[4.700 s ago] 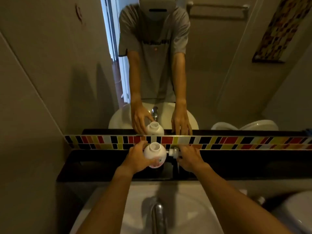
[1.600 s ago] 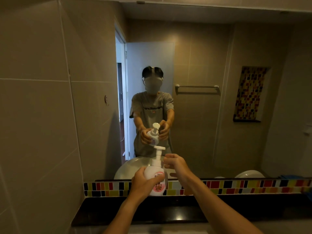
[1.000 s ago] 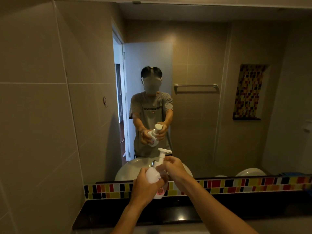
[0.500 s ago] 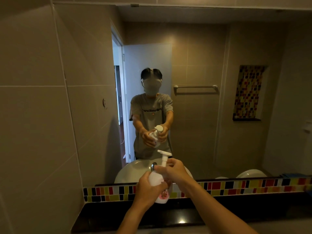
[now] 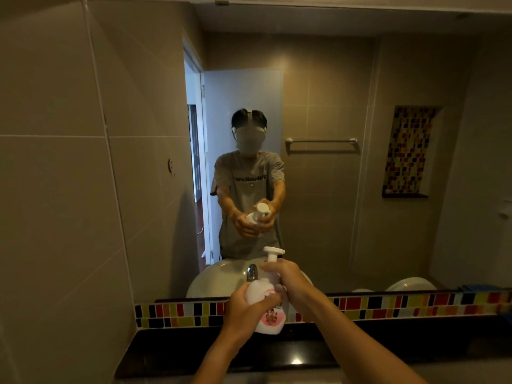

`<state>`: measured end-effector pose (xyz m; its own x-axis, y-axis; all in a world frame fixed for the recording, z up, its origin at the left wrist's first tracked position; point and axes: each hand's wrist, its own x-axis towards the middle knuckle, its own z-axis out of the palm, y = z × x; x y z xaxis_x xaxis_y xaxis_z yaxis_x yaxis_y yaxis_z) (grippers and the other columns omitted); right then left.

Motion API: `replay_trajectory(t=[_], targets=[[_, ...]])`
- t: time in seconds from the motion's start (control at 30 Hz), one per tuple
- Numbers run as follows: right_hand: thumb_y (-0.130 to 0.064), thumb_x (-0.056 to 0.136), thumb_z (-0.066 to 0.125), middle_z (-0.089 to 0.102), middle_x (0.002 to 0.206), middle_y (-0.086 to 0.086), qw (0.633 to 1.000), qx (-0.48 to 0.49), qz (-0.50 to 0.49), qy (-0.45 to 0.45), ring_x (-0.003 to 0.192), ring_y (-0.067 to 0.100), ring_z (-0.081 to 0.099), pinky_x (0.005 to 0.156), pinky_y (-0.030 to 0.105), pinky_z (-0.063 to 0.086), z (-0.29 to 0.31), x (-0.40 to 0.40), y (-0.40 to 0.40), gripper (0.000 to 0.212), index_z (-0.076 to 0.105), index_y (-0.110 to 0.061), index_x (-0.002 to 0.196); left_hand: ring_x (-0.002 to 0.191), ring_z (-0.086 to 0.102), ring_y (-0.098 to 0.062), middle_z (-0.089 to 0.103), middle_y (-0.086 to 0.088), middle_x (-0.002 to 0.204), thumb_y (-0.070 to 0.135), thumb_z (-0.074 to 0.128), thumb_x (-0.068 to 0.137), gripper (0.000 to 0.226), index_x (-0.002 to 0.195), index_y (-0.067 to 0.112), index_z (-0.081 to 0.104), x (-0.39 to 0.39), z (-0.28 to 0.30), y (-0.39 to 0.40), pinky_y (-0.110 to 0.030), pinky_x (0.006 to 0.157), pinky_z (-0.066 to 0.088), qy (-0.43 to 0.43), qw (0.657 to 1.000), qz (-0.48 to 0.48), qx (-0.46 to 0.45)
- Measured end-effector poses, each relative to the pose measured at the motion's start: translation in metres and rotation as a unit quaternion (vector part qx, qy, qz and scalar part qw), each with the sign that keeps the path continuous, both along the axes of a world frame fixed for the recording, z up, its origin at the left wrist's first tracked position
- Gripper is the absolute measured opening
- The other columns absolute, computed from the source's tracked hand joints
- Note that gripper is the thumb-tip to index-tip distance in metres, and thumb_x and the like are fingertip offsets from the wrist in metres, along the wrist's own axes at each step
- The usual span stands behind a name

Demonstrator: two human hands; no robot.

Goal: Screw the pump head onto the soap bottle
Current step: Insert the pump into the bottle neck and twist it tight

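Hands meet at six o'clock in view: left hand (image 5: 250,311) wraps closed around the soap bottle (image 5: 267,310), held above the dark counter (image 5: 171,353); right hand (image 5: 288,281) pinches the pump head (image 5: 273,254) collar at the bottle's twelve o'clock.

The soap bottle (image 5: 267,311) is white and rounded with a pink picture label, held tilted in the air, its body wrapped by the left fingers (image 5: 266,302). The white pump head (image 5: 273,253) sits on its neck, nozzle above the right fingers (image 5: 273,268), which circle its collar.
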<state>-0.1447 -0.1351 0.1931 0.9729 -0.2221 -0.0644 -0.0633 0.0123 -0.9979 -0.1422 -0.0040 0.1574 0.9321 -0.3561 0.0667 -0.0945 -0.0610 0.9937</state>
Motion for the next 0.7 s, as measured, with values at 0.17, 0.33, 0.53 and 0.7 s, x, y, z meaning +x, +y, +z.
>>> replay_trajectory(t=[0.17, 0.33, 0.53, 0.7], targets=[[-0.023, 0.071, 0.07, 0.071, 0.095, 0.012, 0.999, -0.014, 0.043, 0.016, 0.093, 0.03, 0.065, 0.089, 0.044, 0.05, 0.004, -0.004, -0.012, 0.035, 0.072, -0.009, 0.103, 0.088, 0.072, -0.024, 0.071, -0.009, 0.101, 0.027, 0.075, 0.074, 0.039, 0.109, 0.018, 0.06, 0.006, 0.002, 0.007, -0.03, 0.068, 0.06, 0.018, 0.999, -0.033, -0.011], [-0.029, 0.081, 0.078, 0.076, 0.103, 0.016, 0.998, -0.064, 0.01, 0.002, 0.09, 0.026, 0.073, 0.077, 0.037, 0.059, 0.001, -0.002, -0.009, 0.035, 0.07, -0.006, 0.106, 0.084, 0.063, -0.012, 0.062, 0.005, 0.095, 0.029, 0.08, 0.069, 0.041, 0.101, 0.026, 0.053, 0.005, 0.004, -0.001, -0.019, 0.062, 0.051, -0.035, 0.998, 0.036, 0.033], [-0.033, 0.083, 0.076, 0.071, 0.095, 0.018, 0.999, -0.036, -0.015, -0.009, 0.079, 0.022, 0.067, 0.066, 0.03, 0.055, 0.002, -0.001, 0.003, 0.039, 0.065, -0.003, 0.105, 0.085, 0.065, -0.012, 0.066, -0.003, 0.1, 0.033, 0.078, 0.071, 0.043, 0.107, 0.018, 0.058, 0.002, 0.001, -0.008, -0.021, 0.064, 0.05, -0.033, 0.998, 0.051, 0.006], [-0.024, 0.077, 0.064, 0.069, 0.086, 0.009, 0.999, -0.018, 0.041, 0.01, 0.081, 0.024, 0.064, 0.076, 0.039, 0.049, 0.01, -0.006, -0.008, 0.026, 0.072, -0.009, 0.097, 0.083, 0.068, -0.017, 0.068, -0.006, 0.097, 0.035, 0.063, 0.085, 0.017, 0.098, 0.028, 0.055, 0.0, 0.012, 0.003, -0.022, 0.063, 0.053, -0.018, 0.999, 0.011, -0.045]])
